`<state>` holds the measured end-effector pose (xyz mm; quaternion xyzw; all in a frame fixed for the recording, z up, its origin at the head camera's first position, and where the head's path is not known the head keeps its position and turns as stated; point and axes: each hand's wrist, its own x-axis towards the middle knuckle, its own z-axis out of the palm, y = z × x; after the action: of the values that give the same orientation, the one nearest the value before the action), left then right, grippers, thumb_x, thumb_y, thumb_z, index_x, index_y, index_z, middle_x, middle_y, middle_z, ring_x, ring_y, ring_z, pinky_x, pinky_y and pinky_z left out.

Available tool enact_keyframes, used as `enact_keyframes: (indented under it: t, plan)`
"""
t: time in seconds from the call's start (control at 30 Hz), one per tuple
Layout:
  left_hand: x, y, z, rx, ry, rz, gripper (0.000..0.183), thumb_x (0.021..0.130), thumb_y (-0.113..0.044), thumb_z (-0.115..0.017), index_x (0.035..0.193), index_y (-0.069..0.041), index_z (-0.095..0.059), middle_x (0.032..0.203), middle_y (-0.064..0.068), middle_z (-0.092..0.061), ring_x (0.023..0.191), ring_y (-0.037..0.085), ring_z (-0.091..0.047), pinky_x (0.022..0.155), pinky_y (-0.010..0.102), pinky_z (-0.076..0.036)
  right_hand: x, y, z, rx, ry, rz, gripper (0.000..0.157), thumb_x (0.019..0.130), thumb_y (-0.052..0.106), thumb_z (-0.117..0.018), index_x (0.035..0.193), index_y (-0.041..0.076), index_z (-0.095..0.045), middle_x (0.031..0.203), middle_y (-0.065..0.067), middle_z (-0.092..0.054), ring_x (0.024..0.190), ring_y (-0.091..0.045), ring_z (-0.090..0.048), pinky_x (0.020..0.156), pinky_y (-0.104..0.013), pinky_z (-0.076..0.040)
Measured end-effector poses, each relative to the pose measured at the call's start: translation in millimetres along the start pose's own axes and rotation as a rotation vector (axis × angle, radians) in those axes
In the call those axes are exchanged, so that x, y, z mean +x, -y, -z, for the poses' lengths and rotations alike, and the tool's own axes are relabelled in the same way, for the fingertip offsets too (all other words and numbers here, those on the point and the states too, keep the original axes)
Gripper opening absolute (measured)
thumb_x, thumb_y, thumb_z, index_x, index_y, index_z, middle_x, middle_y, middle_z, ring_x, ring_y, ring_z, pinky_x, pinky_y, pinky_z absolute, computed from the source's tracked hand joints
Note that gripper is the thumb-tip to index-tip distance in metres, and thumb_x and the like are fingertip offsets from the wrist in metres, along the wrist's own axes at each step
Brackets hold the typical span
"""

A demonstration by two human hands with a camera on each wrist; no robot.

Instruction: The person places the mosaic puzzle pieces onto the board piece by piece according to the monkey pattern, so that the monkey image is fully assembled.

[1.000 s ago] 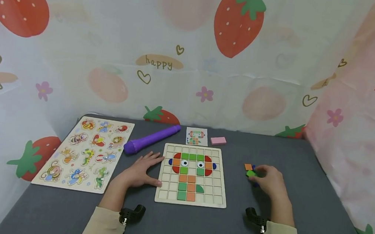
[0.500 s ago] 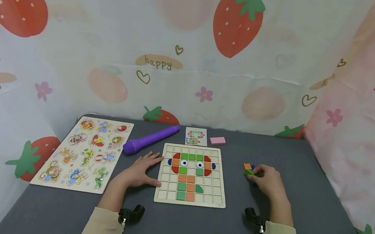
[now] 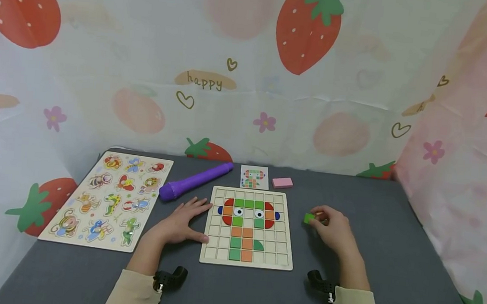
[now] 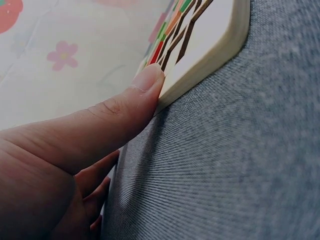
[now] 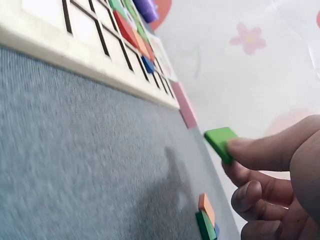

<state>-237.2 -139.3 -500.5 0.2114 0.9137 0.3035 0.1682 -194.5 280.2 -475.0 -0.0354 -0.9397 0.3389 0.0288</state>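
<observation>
My right hand [image 3: 333,227] pinches a light green square tile [image 5: 221,142] between thumb and fingers, raised above the table to the right of the grid board. In the right wrist view a few loose pieces, orange [image 5: 206,206], dark green [image 5: 205,226] and blue, lie below that hand. My left hand [image 3: 181,221] rests at the left edge of the wooden grid board [image 3: 217,253], its thumb touching the rim and its fingers spread. Red, green, orange and blue tiles with two eye tiles [image 3: 238,212] form a pattern on the board.
A small pattern card [image 3: 255,177] and a pink block [image 3: 282,183] lie behind the board. To the left are a purple microphone-shaped stick [image 3: 197,182] and a wooden puzzle board [image 3: 104,200] with cartoon insects and animals. A strawberry-print cloth [image 3: 239,103] hangs behind the table.
My right hand has picked the light green tile up from the loose pieces and moved left toward the board with it. The left hand stays at the board's edge.
</observation>
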Motion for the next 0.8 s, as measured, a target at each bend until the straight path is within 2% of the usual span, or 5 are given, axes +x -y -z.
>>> enact_keyframes:
  t: [0.13, 0.3, 0.6, 0.8]
  plan:
    - [-0.2, -0.3, 0.3, 0.002, 0.002, -0.001, 0.097, 0.079, -0.048, -0.084, 0.159, -0.020, -0.036, 0.168, 0.011, -0.024, 0.156, 0.039, -0.007, 0.124, 0.064, -0.006, 0.3, 8.0, -5.7, 0.030, -0.020, -0.006, 0.027, 0.098, 0.015, -0.065, 0.122, 0.004, -0.070, 0.109, -0.016, -0.070, 0.091, -0.027, -0.064, 0.072, -0.036, -0.053]
    - [0.5, 0.0, 0.2, 0.006, 0.000, -0.005, 0.097, 0.078, -0.048, -0.084, 0.158, -0.020, -0.037, 0.168, 0.011, -0.024, 0.156, 0.038, -0.008, 0.124, 0.064, -0.006, -0.7, 23.1, -14.1, 0.085, 0.005, -0.008, 0.025, 0.099, 0.017, -0.064, 0.120, 0.005, -0.071, 0.104, -0.012, -0.070, 0.084, -0.023, -0.059, 0.065, -0.029, -0.049]
    - [0.7, 2.5, -1.1, 0.004, -0.002, -0.010, 0.097, 0.079, -0.049, -0.084, 0.159, -0.020, -0.037, 0.168, 0.010, -0.024, 0.157, 0.038, -0.008, 0.125, 0.063, -0.005, -3.2, 50.6, -38.4, 0.166, 0.110, 0.051, 0.021, 0.097, 0.019, -0.068, 0.116, 0.010, -0.072, 0.098, -0.006, -0.070, 0.079, -0.019, -0.060, 0.062, -0.029, -0.050]
    - [0.7, 2.5, -1.7, 0.006, -0.001, -0.007, 0.097, 0.079, -0.050, -0.083, 0.159, -0.021, -0.036, 0.168, 0.009, -0.023, 0.157, 0.038, -0.007, 0.124, 0.064, -0.006, -8.7, 69.2, -54.2, 0.249, 0.152, 0.097, 0.016, 0.093, 0.018, -0.074, 0.108, 0.012, -0.074, 0.092, -0.003, -0.070, 0.074, -0.018, -0.060, 0.061, -0.028, -0.049]
